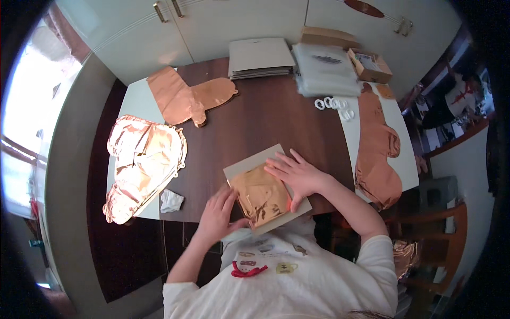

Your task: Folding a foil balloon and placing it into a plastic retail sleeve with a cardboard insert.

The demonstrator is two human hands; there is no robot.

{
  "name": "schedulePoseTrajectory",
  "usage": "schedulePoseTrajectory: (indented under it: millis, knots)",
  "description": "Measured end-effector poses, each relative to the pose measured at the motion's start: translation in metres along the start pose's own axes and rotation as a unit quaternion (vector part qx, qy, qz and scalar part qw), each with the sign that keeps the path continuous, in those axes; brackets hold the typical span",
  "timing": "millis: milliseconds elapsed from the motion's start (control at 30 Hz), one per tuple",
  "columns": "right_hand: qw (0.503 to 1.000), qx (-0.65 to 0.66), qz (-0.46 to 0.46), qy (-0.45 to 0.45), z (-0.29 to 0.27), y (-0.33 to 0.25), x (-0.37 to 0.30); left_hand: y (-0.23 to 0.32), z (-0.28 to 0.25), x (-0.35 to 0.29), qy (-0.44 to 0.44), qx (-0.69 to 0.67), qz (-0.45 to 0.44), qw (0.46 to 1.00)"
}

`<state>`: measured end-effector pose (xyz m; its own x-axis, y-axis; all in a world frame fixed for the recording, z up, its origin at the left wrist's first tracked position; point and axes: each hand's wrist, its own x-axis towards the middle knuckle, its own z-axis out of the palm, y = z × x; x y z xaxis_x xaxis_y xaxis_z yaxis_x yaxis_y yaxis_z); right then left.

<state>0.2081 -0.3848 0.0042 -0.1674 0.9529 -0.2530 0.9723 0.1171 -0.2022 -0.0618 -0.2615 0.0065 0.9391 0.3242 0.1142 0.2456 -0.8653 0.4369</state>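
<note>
A folded rose-gold foil balloon (258,192) lies flat on a grey cardboard sheet (241,168) at the table's near edge, close to my body. My right hand (297,174) rests open, its fingers spread over the foil's upper right side and the cardboard; an orange-red bit shows beside its thumb. At the left side of the packet is my left hand (219,212), thumb and fingers apart, with fingertips at the foil's edge. Whether those fingertips press on the foil is slightly blurred.
Flat foil balloons lie at the left (146,154), upper left (183,101) and right (376,154) of the brown table (276,117). Behind are stacked cardboard sheets (260,56), clear plastic bags (324,72), a small box (370,66) and several white rings (334,103). A crumpled white tissue (171,201) sits left.
</note>
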Motion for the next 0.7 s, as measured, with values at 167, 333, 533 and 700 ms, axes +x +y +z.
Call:
schedulePoseTrajectory:
  millis: [167,333,533,700]
  knots:
    - [0.996,-0.026,-0.09,-0.006,-0.005,-0.005,0.019,0.027,0.02,-0.058,-0.058,-0.196,-0.277,0.939]
    - [0.99,-0.037,-0.134,-0.012,-0.011,-0.013,0.035,0.013,0.071,-0.072,-0.049,-0.614,-0.303,0.727]
    - [0.988,-0.046,-0.144,-0.028,-0.009,-0.018,0.037,0.018,0.081,-0.052,-0.006,-0.739,-0.4,0.543]
    - [0.98,0.112,-0.148,0.066,-0.041,0.028,0.045,0.017,0.085,-0.059,0.031,-0.724,-0.363,0.585]
